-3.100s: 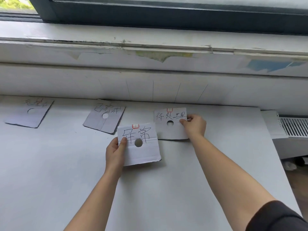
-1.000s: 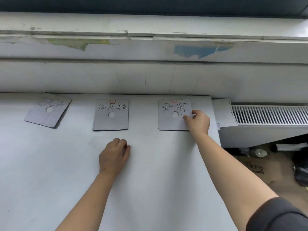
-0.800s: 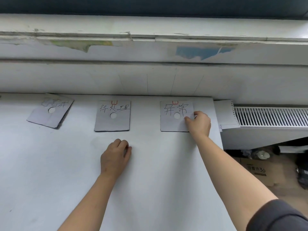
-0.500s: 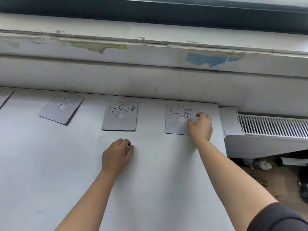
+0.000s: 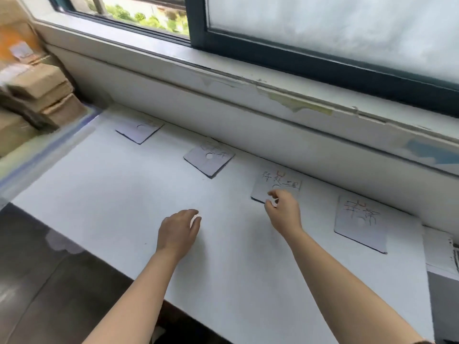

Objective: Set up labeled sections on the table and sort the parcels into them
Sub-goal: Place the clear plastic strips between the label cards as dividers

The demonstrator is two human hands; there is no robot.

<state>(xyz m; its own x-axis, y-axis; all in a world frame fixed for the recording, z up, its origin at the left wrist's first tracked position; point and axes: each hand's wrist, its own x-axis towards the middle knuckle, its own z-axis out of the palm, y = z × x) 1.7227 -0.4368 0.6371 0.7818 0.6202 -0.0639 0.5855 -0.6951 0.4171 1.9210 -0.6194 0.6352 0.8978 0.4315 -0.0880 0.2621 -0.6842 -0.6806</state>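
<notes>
Tabletop (image 5: 124, 194), card (image 5: 280, 181) edge in right grip (image 5: 284, 213)

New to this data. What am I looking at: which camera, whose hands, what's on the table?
Every picture comes from one wide-angle camera worn on a person's head, looking forward and down. There is no machine: the two bare arms are the wearer's own. On the white table, below a window, four paper label cards lie in a row. The two on the right show handwriting. The left hand rests on the table, fingers loosely curled, holding nothing. The right hand pinches the near edge of the third card. Cardboard parcels are stacked beyond the table's left end; none is sorted yet.
</notes>
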